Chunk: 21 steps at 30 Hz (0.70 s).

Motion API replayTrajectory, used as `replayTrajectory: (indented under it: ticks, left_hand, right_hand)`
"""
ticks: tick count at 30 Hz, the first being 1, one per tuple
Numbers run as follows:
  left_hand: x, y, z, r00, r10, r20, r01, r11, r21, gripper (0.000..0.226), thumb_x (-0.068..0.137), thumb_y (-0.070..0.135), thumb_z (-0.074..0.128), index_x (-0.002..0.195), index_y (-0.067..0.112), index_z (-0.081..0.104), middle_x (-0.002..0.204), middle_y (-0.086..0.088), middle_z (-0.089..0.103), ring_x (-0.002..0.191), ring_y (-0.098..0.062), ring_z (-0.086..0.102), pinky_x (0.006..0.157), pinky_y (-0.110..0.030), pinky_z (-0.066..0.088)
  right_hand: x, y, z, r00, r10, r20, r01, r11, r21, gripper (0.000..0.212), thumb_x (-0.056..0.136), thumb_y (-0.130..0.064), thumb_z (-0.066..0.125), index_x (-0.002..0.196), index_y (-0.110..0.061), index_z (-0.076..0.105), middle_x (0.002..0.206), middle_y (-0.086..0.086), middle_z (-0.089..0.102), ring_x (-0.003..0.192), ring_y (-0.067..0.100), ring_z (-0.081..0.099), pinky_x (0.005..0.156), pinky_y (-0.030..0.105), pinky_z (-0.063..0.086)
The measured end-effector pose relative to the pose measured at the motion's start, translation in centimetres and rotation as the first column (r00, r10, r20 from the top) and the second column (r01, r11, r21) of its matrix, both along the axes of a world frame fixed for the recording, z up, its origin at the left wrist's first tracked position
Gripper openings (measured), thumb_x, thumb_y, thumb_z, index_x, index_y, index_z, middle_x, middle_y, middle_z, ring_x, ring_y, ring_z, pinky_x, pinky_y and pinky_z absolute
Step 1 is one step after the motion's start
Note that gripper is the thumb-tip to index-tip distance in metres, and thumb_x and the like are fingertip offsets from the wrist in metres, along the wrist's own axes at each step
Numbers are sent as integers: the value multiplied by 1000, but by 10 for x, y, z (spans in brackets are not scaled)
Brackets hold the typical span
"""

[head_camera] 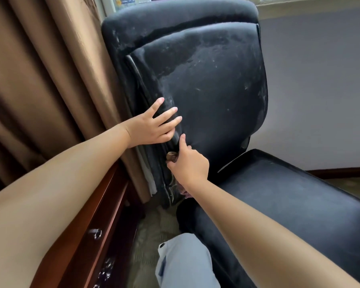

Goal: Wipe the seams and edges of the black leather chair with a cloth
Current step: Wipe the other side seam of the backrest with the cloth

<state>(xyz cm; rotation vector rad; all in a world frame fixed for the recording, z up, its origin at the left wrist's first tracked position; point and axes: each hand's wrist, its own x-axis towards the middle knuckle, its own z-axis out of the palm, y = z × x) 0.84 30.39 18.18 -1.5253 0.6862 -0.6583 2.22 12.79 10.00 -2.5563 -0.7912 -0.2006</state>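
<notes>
The black leather chair [212, 84] fills the middle of the head view, its backrest dusty with pale smears and its seat at lower right. My left hand [154, 125] lies flat with fingers spread on the backrest's left edge, pressing the padding beside the side seam. Just below it, my right hand [187, 163] grips a small brownish cloth [172, 157] bunched in the fingers, with the forefinger pointing up along the same seam. Most of the cloth is hidden inside the hand.
Brown curtains [50, 80] hang close on the left, touching the chair's side. A reddish wooden cabinet [104, 204] with metal drawer handles stands at lower left. My knee in grey trousers [185, 262] is at the bottom. A pale wall [320, 90] and window sill lie behind.
</notes>
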Motion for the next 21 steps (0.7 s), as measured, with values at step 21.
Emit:
replayTrajectory:
  ticks: [21]
  left_hand:
    - [7, -17, -5, 998, -67, -13, 67, 997, -27, 23, 96, 6, 43, 112, 10, 60, 114, -13, 66, 107, -37, 62, 88, -63, 47]
  right_hand:
    - [9, 4, 5, 871, -42, -489, 157, 968, 196, 96, 85, -26, 55, 147, -31, -19, 153, 21, 17, 60, 15, 49, 45, 23, 35]
